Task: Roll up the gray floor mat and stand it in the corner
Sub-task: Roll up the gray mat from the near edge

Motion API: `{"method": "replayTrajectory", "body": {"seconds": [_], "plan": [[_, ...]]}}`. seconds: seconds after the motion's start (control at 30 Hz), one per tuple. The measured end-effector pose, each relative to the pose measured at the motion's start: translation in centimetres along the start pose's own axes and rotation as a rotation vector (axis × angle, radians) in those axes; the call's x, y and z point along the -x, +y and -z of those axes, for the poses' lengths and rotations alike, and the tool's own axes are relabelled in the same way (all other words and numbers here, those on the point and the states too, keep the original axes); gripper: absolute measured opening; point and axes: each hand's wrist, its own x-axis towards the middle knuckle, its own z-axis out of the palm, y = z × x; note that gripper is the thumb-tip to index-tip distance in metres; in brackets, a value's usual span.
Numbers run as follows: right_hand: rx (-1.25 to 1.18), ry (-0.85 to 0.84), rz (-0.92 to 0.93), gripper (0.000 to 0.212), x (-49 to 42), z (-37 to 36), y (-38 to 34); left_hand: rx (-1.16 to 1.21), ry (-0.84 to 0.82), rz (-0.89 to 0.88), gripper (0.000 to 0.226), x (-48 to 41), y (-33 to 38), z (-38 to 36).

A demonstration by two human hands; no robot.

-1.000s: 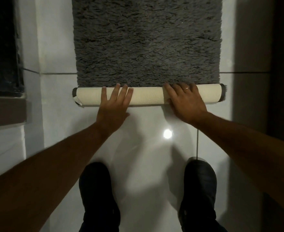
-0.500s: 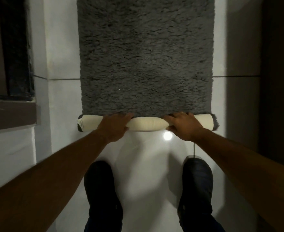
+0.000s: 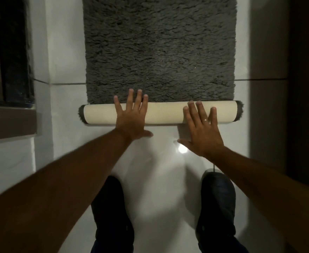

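The gray shaggy floor mat (image 3: 159, 50) lies flat on the white tiled floor, running away from me. Its near end is wound into a roll (image 3: 164, 112) that shows the cream ribbed backing, with gray pile at both ends. My left hand (image 3: 131, 114) lies flat across the left half of the roll, fingers spread and reaching onto the pile. My right hand (image 3: 202, 128) rests flat on the right part of the roll, fingers apart, a ring on one finger. Neither hand grips anything.
White glossy floor tiles (image 3: 157, 179) with a lamp glare spot lie between the roll and my two dark shoes (image 3: 111, 212). A dark window or door frame (image 3: 13, 52) and a brown ledge stand at the left. A dark wall (image 3: 305, 88) runs along the right.
Both hands went from curled over the roll's near side to flat, spread palms on top. The roll has turned farther along the mat and looks thicker.
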Motion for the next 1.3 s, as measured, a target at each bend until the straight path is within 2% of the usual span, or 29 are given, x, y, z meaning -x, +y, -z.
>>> {"method": "replayTrajectory", "body": {"seconds": [0.07, 0.13, 0.3, 0.4, 0.5, 0.57, 0.7, 0.8, 0.87, 1.03, 1.1, 1.2, 1.23, 1.3], "plan": [[0.0, -0.033, -0.033, 0.119, -2.7, 0.9, 0.5, 0.035, 0.144, 0.001, 0.13, -0.5, -0.1, 0.6], [-0.027, -0.029, -0.059, 0.122, -5.2, 2.0, 1.1, 0.05, 0.275, -0.026, 0.122, 0.8, 0.2, 0.0], [0.004, 0.11, -0.065, 0.114, -4.9, 2.4, 1.3, 0.048, 0.184, -0.038, 0.128, 0.2, -0.1, 0.1], [0.049, 0.127, -0.058, 0.102, -6.4, 3.4, 2.1, 0.0, 0.137, 0.0, 0.12, -2.8, -1.2, 2.1], [0.083, 0.113, -0.087, 0.076, -8.5, 5.1, 2.6, -0.073, 0.142, -0.006, 0.093, -4.1, -1.9, 3.3], [0.096, 0.099, -0.064, 0.064, -8.2, 5.4, 2.4, -0.065, 0.159, -0.04, 0.083, -3.7, -2.3, 3.5], [0.038, -0.007, -0.003, 0.062, -4.1, 4.6, 2.1, -0.048, 0.111, -0.09, 0.072, 0.4, -1.0, 1.9], [-0.011, -0.089, 0.03, 0.061, -0.7, 3.0, 1.5, 0.02, -0.027, -0.102, 0.074, 4.1, 0.6, 0.1], [-0.038, -0.116, 0.033, 0.068, 1.5, 1.9, 1.0, 0.078, -0.133, -0.128, 0.076, 5.6, 1.1, -0.8], [-0.027, -0.02, -0.006, 0.104, 5.5, -0.2, -0.2, 0.215, -0.269, -0.16, 0.082, 4.6, 0.5, -0.2], [-0.014, -0.035, 0.0, 0.115, 4.6, -0.2, -0.1, 0.199, -0.109, -0.147, 0.086, 4.8, 0.4, 0.1], [-0.001, -0.074, -0.034, 0.135, -0.2, 1.2, 1.1, 0.211, 0.307, -0.122, 0.078, 7.9, 0.4, -1.9], [-0.004, -0.069, -0.045, 0.139, -1.9, 2.0, 1.5, 0.208, 0.334, -0.139, 0.081, 9.1, 0.4, -2.8], [-0.022, -0.013, -0.031, 0.142, -4.1, 3.4, 1.9, 0.137, 0.239, -0.161, 0.102, 9.6, 0.0, -3.7]]}}
